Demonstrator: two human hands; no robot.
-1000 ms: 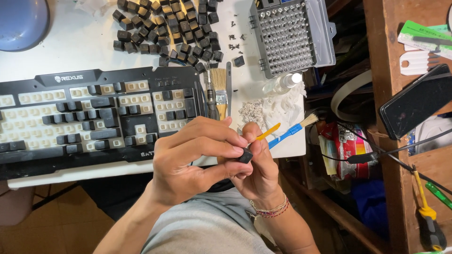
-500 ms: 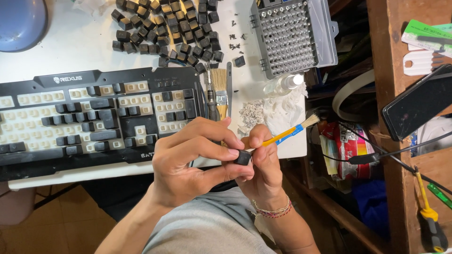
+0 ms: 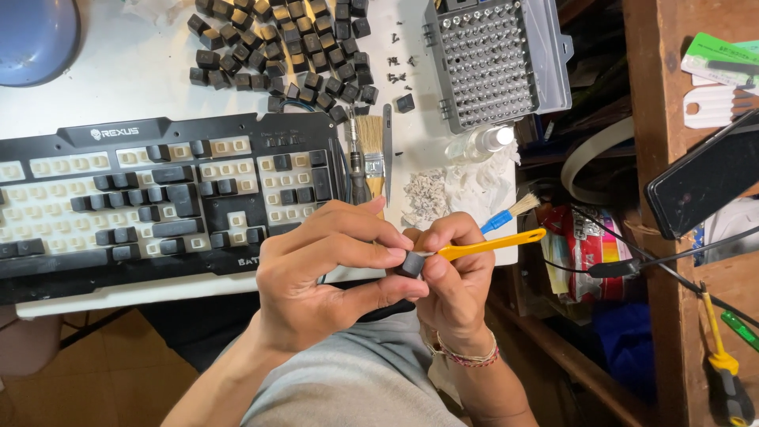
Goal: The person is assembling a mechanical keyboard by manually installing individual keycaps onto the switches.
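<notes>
The left hand [image 3: 332,277] pinches a dark keycap [image 3: 410,264] between thumb and fingertips. The right hand [image 3: 455,285] grips a yellow brush [image 3: 490,244], its tip touching the keycap.

Home repair bench, hobby-workshop feel. White worktop [image 3: 118,79] carries a stripped keyboard [image 3: 158,198], a heap of pulled keycaps [image 3: 277,47], an open screwdriver-bit case [image 3: 494,63], loose screws [image 3: 399,67] and a paintbrush [image 3: 370,154]. Wooden shelving [image 3: 656,158] at right, crammed with cables and a screwdriver [image 3: 723,372].
</notes>
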